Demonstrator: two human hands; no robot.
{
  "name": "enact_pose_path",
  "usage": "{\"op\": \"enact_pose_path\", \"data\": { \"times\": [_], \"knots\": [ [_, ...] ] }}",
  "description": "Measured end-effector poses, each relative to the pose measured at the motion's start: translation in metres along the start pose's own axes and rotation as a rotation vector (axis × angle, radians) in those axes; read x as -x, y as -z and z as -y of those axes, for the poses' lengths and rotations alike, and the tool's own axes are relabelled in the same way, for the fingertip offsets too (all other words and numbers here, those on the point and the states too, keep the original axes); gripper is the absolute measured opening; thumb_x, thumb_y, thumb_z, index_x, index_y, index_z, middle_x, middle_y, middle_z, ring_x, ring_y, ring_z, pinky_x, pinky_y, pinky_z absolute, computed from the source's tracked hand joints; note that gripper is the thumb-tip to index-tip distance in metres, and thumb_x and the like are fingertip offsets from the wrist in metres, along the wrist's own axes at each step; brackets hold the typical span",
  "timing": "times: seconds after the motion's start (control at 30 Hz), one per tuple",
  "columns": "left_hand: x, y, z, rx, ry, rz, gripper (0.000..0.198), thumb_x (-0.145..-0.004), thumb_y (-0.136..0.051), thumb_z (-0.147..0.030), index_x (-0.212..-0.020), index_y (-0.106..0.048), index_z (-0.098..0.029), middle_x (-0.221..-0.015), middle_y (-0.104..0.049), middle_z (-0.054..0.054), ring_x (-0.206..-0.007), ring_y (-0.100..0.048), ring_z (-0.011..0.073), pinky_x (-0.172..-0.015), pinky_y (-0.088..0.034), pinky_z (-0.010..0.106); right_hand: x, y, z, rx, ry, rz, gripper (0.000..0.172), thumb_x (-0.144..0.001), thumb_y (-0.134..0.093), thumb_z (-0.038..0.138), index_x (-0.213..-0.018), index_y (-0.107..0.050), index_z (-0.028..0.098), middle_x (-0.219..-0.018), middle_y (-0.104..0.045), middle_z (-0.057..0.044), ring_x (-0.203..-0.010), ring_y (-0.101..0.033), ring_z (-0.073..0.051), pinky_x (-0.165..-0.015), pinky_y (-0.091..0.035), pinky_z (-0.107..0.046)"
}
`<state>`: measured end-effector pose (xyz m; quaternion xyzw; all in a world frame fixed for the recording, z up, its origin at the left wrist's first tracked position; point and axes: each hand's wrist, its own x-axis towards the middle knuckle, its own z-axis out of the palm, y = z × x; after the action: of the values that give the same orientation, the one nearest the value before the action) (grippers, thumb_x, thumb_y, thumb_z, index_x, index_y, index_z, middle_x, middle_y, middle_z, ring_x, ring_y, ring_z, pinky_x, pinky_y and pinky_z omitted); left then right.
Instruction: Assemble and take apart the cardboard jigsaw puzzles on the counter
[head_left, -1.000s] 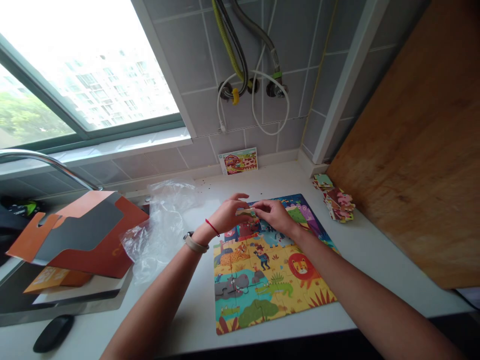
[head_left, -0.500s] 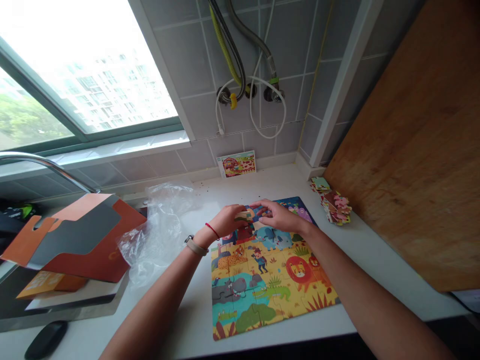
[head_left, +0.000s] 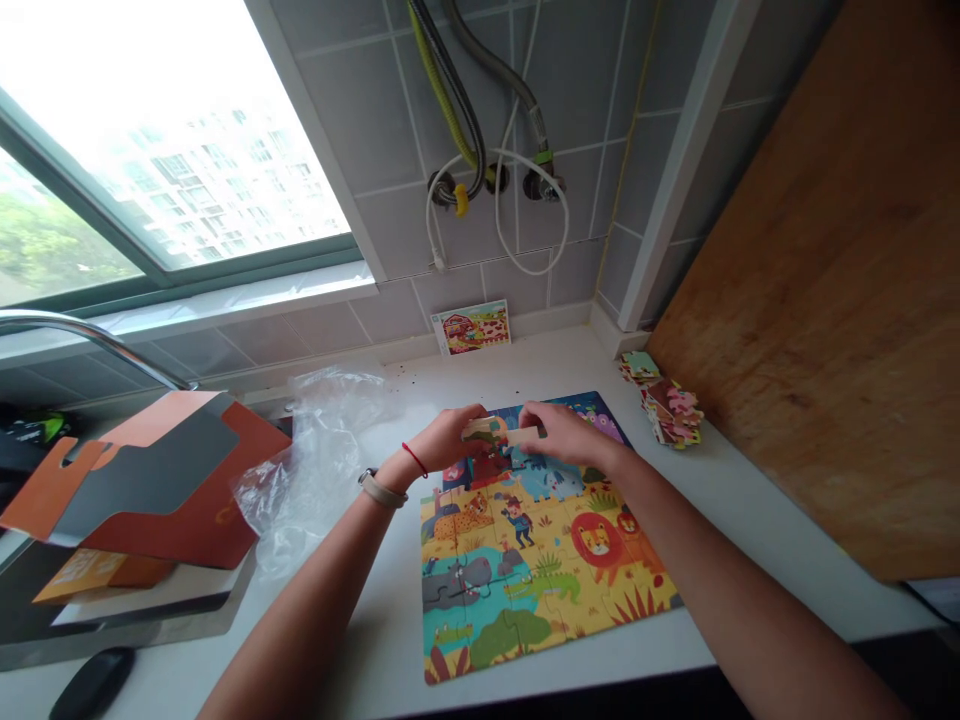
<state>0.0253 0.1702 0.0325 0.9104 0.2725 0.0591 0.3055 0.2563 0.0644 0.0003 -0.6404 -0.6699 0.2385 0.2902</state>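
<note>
Box (head_left: 172,500): orange, at my far left.
Bag (head_left: 319,455): clear, crumpled, beside the box.
Left hand (head_left: 452,436): clamped on a stack (head_left: 482,429) of pieces over the puzzle's far part.
Card (head_left: 472,328): leaning on the wall.
Puzzle (head_left: 551,545): flat on the counter (head_left: 375,620), below my hands.
Right hand (head_left: 564,432): pinching one piece (head_left: 522,437), just beside the stack.
Pile (head_left: 670,408): loose pieces, right of the puzzle.

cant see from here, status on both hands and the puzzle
Left hand and right hand holding puzzle pieces; both over the animal jigsaw; crumpled plastic off to its left.
</note>
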Motion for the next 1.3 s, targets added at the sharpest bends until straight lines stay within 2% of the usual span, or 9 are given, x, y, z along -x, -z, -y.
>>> {"op": "enact_pose_path", "data": {
  "times": [0.17, 0.47, 0.6, 0.7, 0.8, 0.93, 1.07, 1.17, 1.3],
  "knots": [
    [-0.003, -0.004, 0.001, 0.056, -0.081, -0.079, 0.019, -0.081, -0.075, -0.029, -0.095, -0.067, -0.019, -0.091, -0.066, 0.002, -0.076, -0.06, 0.0157, -0.067, -0.045, 0.025, -0.009, -0.01, 0.005, -0.246, -0.02, -0.275, 0.012, -0.082, -0.068, 0.026, -0.091, -0.074, 0.02, -0.087, -0.076, -0.004, -0.076, -0.066, -0.019, -0.074, -0.05, -0.03],
    [-0.01, -0.051, 0.001, 0.297, 0.026, -0.407, 0.046, -0.081, -0.075, -0.029, -0.119, -0.05, -0.022, -0.086, -0.065, -0.003, -0.073, -0.059, 0.0148, -0.069, -0.047, 0.026, -0.01, -0.007, 0.008, -0.67, -0.073, -0.122, 0.032, -0.086, -0.064, 0.042, -0.106, -0.074, 0.019, -0.099, -0.077, -0.009, -0.087, -0.072, -0.023, -0.074, -0.057, -0.033],
    [-0.01, -0.052, -0.004, 0.404, -0.018, -0.326, 0.028, -0.083, -0.074, -0.04, -0.096, -0.064, -0.018, -0.081, -0.067, -0.001, -0.07, -0.06, 0.0151, -0.065, -0.048, 0.025, -0.003, 0.018, 0.004, -0.416, -0.079, -0.107, 0.034, -0.09, -0.06, 0.039, -0.117, -0.072, 0.022, -0.112, -0.075, -0.01, -0.101, -0.07, -0.025, -0.088, -0.055, -0.039],
    [-0.009, -0.056, -0.009, 0.502, -0.029, -0.282, 0.03, -0.082, -0.076, -0.042, -0.093, -0.066, -0.016, -0.082, -0.069, 0.001, -0.071, -0.061, 0.0156, -0.066, -0.051, 0.026, 0.009, 0.035, 0.0, 0.096, -0.112, -0.012, 0.043, -0.074, -0.079, 0.033, -0.115, -0.074, 0.023, -0.123, -0.069, -0.013, -0.119, -0.061, -0.034, -0.104, -0.046, -0.045],
    [-0.009, -0.063, -0.016, 0.596, -0.056, -0.279, 0.03, -0.081, -0.078, -0.041, -0.094, -0.069, -0.015, -0.09, -0.071, 0.005, -0.081, -0.065, 0.0184, -0.073, -0.054, 0.029, 0.018, 0.043, -0.004, 0.335, -0.166, 0.131, 0.052, -0.063, -0.087, 0.028, -0.112, -0.073, 0.023, -0.132, -0.061, -0.014, -0.127, -0.054, -0.037, -0.106, -0.043, -0.046],
    [-0.011, -0.075, -0.023, 0.75, -0.083, -0.273, 0.03, -0.076, -0.083, -0.039, -0.093, -0.074, -0.016, -0.126, -0.064, 0.014, -0.115, -0.063, 0.0275, -0.09, -0.056, 0.035, 0.022, 0.044, -0.011, 0.247, -0.062, 0.102, 0.039, -0.068, -0.083, 0.023, -0.104, -0.068, 0.022, -0.119, -0.066, -0.008, -0.115, -0.06, -0.028, -0.097, -0.046, -0.038],
    [-0.012, -0.085, -0.027, 0.82, -0.074, -0.281, 0.023, -0.074, -0.085, -0.033, -0.089, -0.075, -0.019, -0.133, -0.062, 0.014, -0.137, -0.05, 0.0309, -0.107, -0.048, 0.039, 0.023, 0.04, -0.018, -0.021, -0.02, -0.02, 0.008, -0.083, -0.069, 0.027, -0.087, -0.066, 0.021, -0.091, -0.072, -0.003, -0.088, -0.067, -0.022, -0.082, -0.05, -0.033],
    [-0.014, -0.092, -0.031, 0.844, -0.086, -0.268, 0.024, -0.076, -0.083, -0.034, -0.09, -0.072, -0.018, -0.127, -0.067, 0.012, -0.126, -0.059, 0.0288, -0.105, -0.047, 0.04, 0.025, 0.034, -0.016, -0.161, -0.043, -0.121, 0.014, -0.085, -0.068, 0.035, -0.082, -0.068, 0.021, -0.083, -0.074, -0.003, -0.079, -0.069, -0.021, -0.076, -0.052, -0.032],
    [-0.017, -0.101, -0.037, 0.793, -0.04, -0.281, 0.027, -0.08, -0.078, -0.038, -0.091, -0.065, -0.016, -0.089, -0.071, 0.004, -0.084, -0.067, 0.0193, -0.079, -0.054, 0.032, 0.029, 0.026, -0.007, -0.232, 0.035, -0.199, 0.012, -0.085, -0.069, 0.033, -0.086, -0.073, 0.022, -0.089, -0.077, -0.004, -0.083, -0.072, -0.022, -0.08, -0.055, -0.033]
  ]
}}
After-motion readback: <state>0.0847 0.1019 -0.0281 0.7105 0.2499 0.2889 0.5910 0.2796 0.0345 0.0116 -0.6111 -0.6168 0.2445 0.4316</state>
